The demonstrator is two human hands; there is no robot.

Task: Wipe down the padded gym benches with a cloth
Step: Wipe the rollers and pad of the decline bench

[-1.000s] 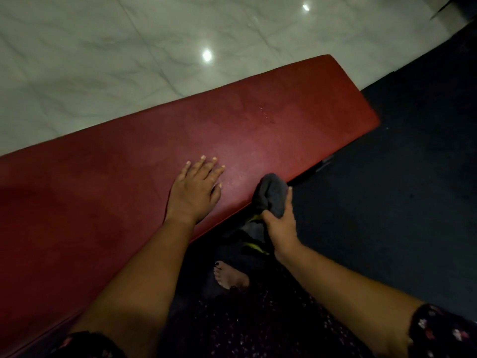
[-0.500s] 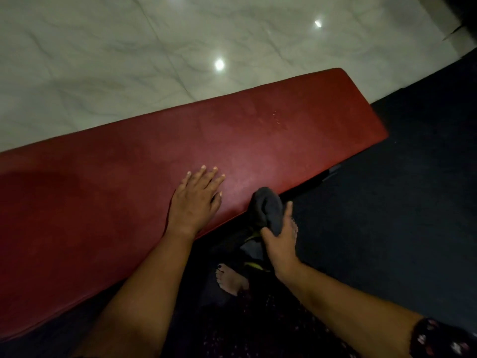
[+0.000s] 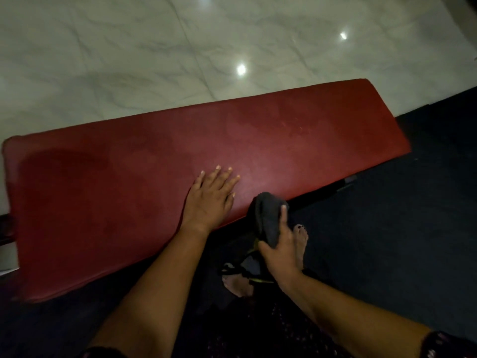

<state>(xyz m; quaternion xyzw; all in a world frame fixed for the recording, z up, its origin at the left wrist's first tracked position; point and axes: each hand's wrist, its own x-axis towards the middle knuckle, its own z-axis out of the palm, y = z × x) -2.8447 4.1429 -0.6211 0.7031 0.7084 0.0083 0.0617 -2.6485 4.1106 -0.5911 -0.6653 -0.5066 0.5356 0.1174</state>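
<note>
- The cloth point(image 3: 267, 215) was one dark grey, soft, bunched wad, gripped in the right hand point(image 3: 280, 250) just right of the left hand point(image 3: 209, 200).
- One long red padded bench point(image 3: 284, 151), smooth with rounded corners, lay under the left hand, which rested flat with fingers spread.
- Glossy marble floor point(image 3: 129, 60) lay beyond both hands.

You've got a deep red bench point(image 3: 284, 140) with darker blotches, a charcoal cloth point(image 3: 265, 215), white grey-veined marble floor point(image 3: 129, 60), near-black mat point(image 3: 413, 241), plus a dark speckled sleeve point(image 3: 446, 347).
</note>
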